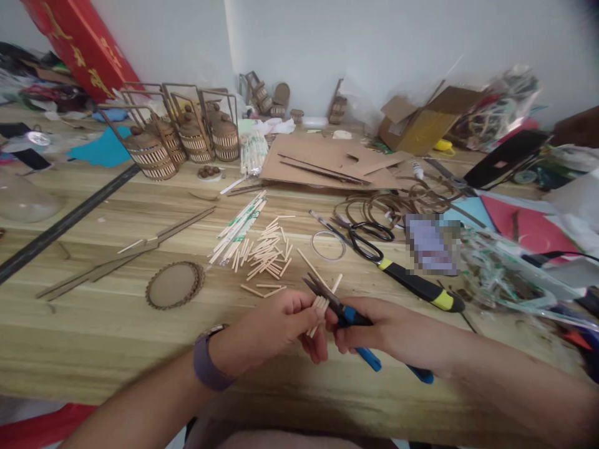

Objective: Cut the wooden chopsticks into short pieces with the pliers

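The head view shows two hands low in the middle of the frame. The left hand [281,324] has its fingers curled tight around a small bunch of short wooden sticks [319,312]; I cannot count them. The right hand [374,330] is closed around the blue-handled pliers [349,315], and the dark tips touch the bunch. A purple watch band [206,362] sits on the left wrist.

Just above the hands, many cut sticks [266,252] lie in a loose pile on the wooden table [93,337]. One round cardboard disc [174,285] lies to the left. One pair of black scissors [367,240] and one yellow-and-black tool [416,285] lie to the right. About four little wooden baskets [187,140] stand in the upper left. The gold writing on the red box [79,43] is too blurry to read.
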Action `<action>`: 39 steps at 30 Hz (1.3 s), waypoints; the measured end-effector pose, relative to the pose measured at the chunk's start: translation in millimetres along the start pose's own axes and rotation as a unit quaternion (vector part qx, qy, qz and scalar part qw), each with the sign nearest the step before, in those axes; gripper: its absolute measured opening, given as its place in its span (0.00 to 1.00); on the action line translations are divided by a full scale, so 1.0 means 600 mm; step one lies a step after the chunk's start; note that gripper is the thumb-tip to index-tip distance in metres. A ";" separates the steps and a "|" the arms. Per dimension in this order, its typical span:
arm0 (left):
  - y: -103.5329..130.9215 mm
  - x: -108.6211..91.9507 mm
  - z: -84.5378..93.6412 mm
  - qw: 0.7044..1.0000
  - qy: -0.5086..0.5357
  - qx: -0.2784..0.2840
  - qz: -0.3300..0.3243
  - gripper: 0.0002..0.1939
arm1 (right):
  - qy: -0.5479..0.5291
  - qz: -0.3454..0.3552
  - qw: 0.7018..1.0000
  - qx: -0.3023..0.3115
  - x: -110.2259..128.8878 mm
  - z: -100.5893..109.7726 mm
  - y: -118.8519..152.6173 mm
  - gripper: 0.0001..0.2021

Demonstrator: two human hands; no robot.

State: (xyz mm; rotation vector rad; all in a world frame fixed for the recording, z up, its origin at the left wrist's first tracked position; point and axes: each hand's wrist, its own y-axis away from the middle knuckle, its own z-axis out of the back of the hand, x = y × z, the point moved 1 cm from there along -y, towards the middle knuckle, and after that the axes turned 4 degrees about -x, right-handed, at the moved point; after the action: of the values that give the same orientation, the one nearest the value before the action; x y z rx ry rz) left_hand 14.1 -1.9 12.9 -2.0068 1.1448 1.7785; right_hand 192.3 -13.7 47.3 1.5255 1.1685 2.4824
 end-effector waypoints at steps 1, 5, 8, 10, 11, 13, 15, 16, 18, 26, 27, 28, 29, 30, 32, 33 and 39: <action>0.000 -0.001 0.000 1.000 0.003 -0.002 0.002 0.24 | 0.002 -0.002 1.000 0.001 0.000 0.000 0.000 0.06; 0.001 0.000 0.000 1.000 0.028 -0.002 0.010 0.24 | 0.018 0.011 1.000 0.005 0.007 0.001 0.001 0.07; 0.001 0.002 0.001 0.999 0.042 -0.002 0.012 0.23 | 0.029 0.015 0.999 0.000 0.010 0.002 0.001 0.06; 0.001 0.002 0.002 0.999 0.047 -0.003 0.011 0.23 | 0.036 0.016 0.999 0.001 0.009 0.002 -0.001 0.05; 0.001 0.002 0.002 0.999 0.048 -0.003 0.011 0.23 | 0.039 0.017 0.999 0.001 0.007 0.002 -0.002 0.05; 0.001 0.002 0.002 0.999 0.051 -0.003 0.010 0.23 | 0.044 0.026 0.999 -0.002 0.003 0.001 -0.004 0.04; 0.000 0.003 0.001 0.999 0.050 0.000 0.006 0.23 | 0.048 0.032 0.998 -0.013 -0.002 -0.003 -0.006 0.04; -0.001 0.003 0.001 0.999 0.048 0.001 0.003 0.23 | 0.048 0.035 0.998 -0.022 -0.004 -0.006 -0.007 0.04; -0.001 0.004 0.000 0.999 0.039 -0.001 -0.008 0.22 | 0.051 0.037 0.997 -0.039 -0.007 -0.011 -0.010 0.05; -0.001 0.001 0.006 0.999 -0.021 0.001 -0.033 0.20 | 0.081 0.029 0.994 -0.070 -0.004 0.008 -0.021 0.08; -0.003 0.001 0.009 0.999 -0.020 -0.012 -0.032 0.20 | 0.085 0.016 0.993 -0.085 -0.005 0.013 -0.022 0.09; -0.005 0.002 0.011 0.999 -0.016 -0.024 -0.031 0.21 | 0.093 0.011 0.991 -0.090 -0.006 0.017 -0.024 0.09; -0.007 0.002 0.013 0.999 -0.012 -0.035 -0.030 0.21 | 0.106 0.020 0.990 -0.087 -0.008 0.019 -0.026 0.09; -0.008 0.002 0.015 0.999 -0.009 -0.046 -0.028 0.21 | 0.127 0.040 0.988 -0.083 -0.009 0.020 -0.027 0.09; -0.010 0.003 0.018 0.997 -0.003 -0.068 -0.025 0.21 | 0.182 0.089 0.974 -0.101 -0.014 0.022 -0.031 0.09; -0.010 0.002 0.019 0.996 -0.001 -0.081 -0.023 0.21 | 0.214 0.108 0.963 -0.124 -0.017 0.024 -0.034 0.09; -0.008 -0.001 0.020 0.991 0.013 -0.131 -0.008 0.21 | 0.380 0.068 0.860 -0.334 -0.028 0.070 -0.068 0.05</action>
State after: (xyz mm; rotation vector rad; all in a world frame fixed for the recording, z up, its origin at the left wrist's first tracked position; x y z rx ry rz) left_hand 8.6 9.0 9.1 -2.1802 0.9406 1.9904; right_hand 218.5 34.2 20.8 0.4562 0.0768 3.1716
